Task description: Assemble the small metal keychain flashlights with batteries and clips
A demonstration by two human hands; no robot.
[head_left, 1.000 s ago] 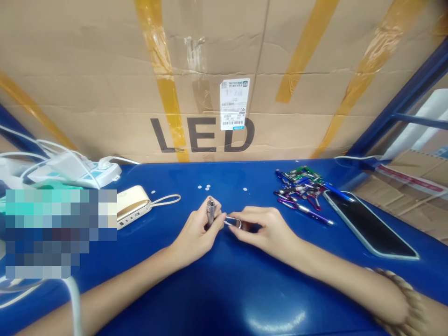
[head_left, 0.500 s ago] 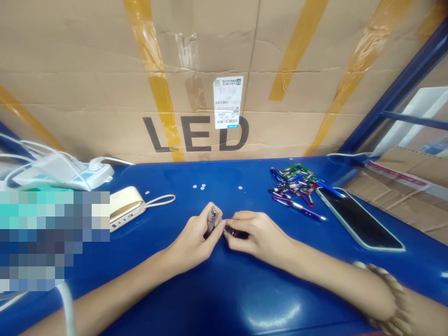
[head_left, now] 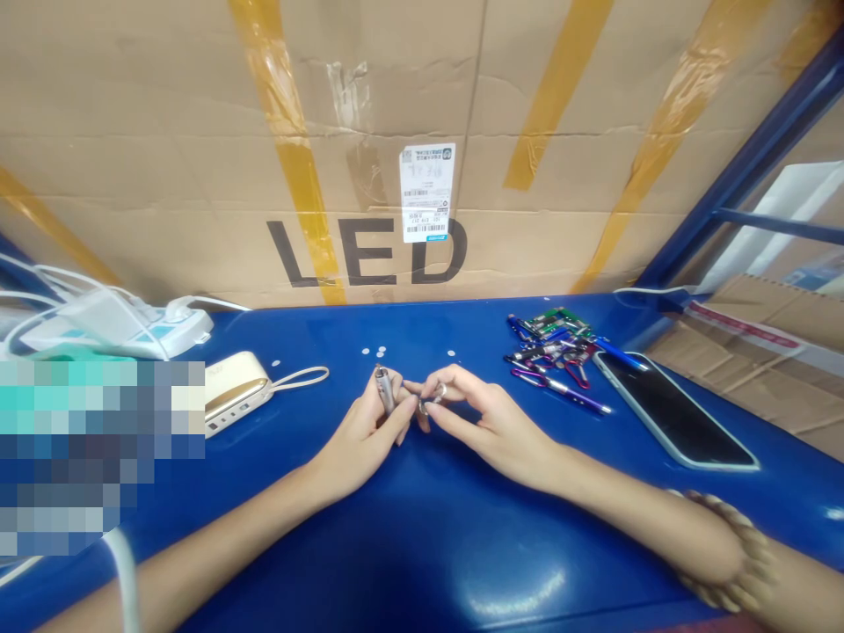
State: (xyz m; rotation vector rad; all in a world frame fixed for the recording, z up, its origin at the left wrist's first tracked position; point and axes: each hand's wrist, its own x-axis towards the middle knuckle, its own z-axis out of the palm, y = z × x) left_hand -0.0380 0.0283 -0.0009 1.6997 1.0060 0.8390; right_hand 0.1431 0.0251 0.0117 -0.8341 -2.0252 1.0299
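Nearest me, the left hand (head_left: 360, 435) curls its fingers around a metal barrel (head_left: 384, 389), tipped up, I'd say to present its end. The right hand (head_left: 488, 422) pinches a silver ring (head_left: 439, 393) just beside it. Farther right, the coloured pens (head_left: 554, 356) sit within reach.

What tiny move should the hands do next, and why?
Probably ease the right hand leftwards so its ring meets the tube. The left hand holds that tube upright, the right hand pinches the ring just beside it, and the two parts do not look joined yet.
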